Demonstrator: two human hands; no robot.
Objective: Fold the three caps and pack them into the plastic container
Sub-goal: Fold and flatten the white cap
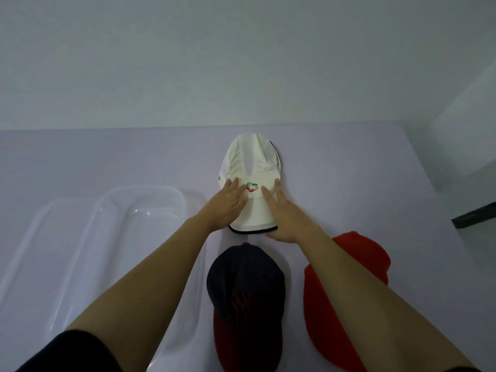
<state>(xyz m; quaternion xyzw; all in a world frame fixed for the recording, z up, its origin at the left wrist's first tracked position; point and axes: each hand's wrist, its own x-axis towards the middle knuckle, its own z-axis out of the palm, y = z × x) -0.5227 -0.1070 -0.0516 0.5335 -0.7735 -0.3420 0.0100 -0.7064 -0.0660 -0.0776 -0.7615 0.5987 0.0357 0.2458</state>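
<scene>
Far left, the clear container [112, 226] sits empty, lid off, well clear of the action. Now the left hand [228, 208] lies flat, fingers spread, on the white cap [251, 167], the right hand [281, 216] flat on its other side, thumb hooked under the brim. Hands apart, logo between them. The cap's long axis runs straight away from the person, crown far, brim near, so the fold likely goes along that line. The dark cap [245, 288] and red cap [346, 291] wait nearer, untouched.

Bare table [107, 157] left of the white cap [249, 165]; navy cap [245, 280], red cap [349, 264] crowding the near side.
</scene>
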